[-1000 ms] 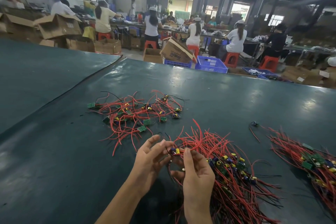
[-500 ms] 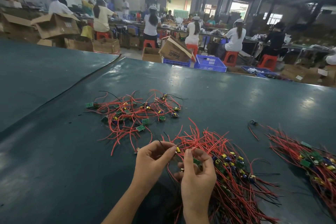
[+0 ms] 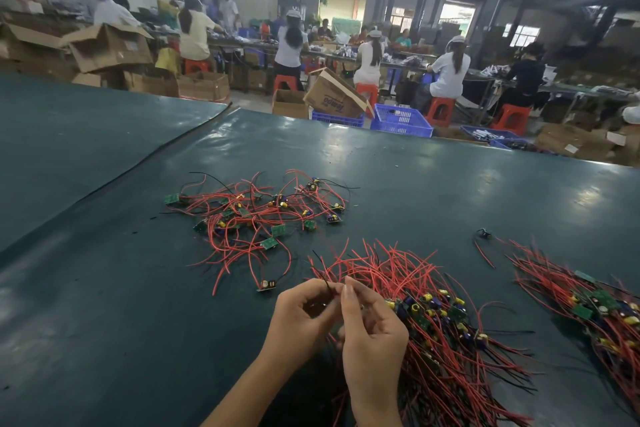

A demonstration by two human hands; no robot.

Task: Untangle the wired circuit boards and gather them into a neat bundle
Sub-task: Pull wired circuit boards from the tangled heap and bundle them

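Red-wired circuit boards [image 3: 450, 340] lie as a dense bundle on the dark green mat [image 3: 450, 184], partly hidden by the right hand [image 3: 372, 333], whose thumb and forefinger, like the left hand's [image 3: 301, 319], pinch a thin black wire [image 3: 325, 288]; a loose tangle [image 3: 256, 215] lies beyond, another pile [image 3: 595, 308] well apart at right.

Single head-worn view (wide-angle), looking forward and down, close over the table [image 3: 104, 288], workshop hall beyond

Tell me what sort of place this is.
Most likely an electronics assembly workshop: workers sit on red stools, open cardboard boxes stand around, and piles of red-wired circuit boards lie on the work table.
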